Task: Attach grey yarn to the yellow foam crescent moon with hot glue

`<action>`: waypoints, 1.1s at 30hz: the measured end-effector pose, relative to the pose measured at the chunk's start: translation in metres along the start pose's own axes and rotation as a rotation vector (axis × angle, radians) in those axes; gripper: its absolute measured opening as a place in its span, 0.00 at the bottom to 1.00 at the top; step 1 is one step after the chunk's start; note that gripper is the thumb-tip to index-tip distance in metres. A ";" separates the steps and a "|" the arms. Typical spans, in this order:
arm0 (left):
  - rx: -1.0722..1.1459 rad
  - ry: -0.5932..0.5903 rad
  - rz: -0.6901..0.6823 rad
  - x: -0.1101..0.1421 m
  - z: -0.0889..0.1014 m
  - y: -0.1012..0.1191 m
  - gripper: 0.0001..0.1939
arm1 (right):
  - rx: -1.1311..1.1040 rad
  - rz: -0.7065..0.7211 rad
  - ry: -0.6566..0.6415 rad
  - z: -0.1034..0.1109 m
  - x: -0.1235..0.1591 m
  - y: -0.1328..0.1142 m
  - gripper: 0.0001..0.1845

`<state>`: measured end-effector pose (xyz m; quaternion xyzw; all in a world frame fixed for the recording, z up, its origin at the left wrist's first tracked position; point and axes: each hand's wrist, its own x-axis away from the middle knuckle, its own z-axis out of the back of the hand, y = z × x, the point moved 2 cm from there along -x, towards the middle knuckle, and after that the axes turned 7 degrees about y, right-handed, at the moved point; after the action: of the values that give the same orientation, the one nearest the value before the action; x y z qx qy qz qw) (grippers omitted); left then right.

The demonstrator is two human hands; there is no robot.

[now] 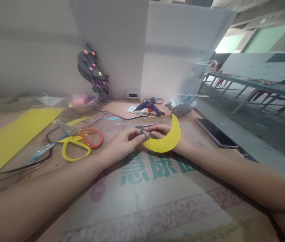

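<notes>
A yellow crescent-moon cutout [166, 143] is held up above the board, its curve opening to the upper left. My left hand [132, 139] pinches its lower-left end between thumb and fingers. Grey material [145, 134], which looks like yarn, covers that end. My right hand [158, 130] is behind the crescent, its fingers curled close against the grey-covered end; the crescent partly hides this hand, and what its fingertips grip cannot be made out.
Scissors [83, 143] and yellow sheet [18, 134] lie left. Behind are a blue glue gun [151, 107] and grey yarn [182, 109]. A phone [216, 132] lies right. A grey crescent decoration with pompoms [90, 65] leans against the wall.
</notes>
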<state>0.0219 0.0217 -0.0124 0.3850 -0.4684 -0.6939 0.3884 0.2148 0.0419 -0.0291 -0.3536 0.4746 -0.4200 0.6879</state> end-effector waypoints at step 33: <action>-0.101 0.133 0.032 0.000 0.005 0.003 0.17 | 0.062 -0.154 0.024 0.006 0.014 -0.035 0.19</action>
<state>0.0174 0.0225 -0.0082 0.4027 -0.4118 -0.6834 0.4486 0.2149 0.0161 -0.0012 -0.3628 0.4408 -0.4904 0.6585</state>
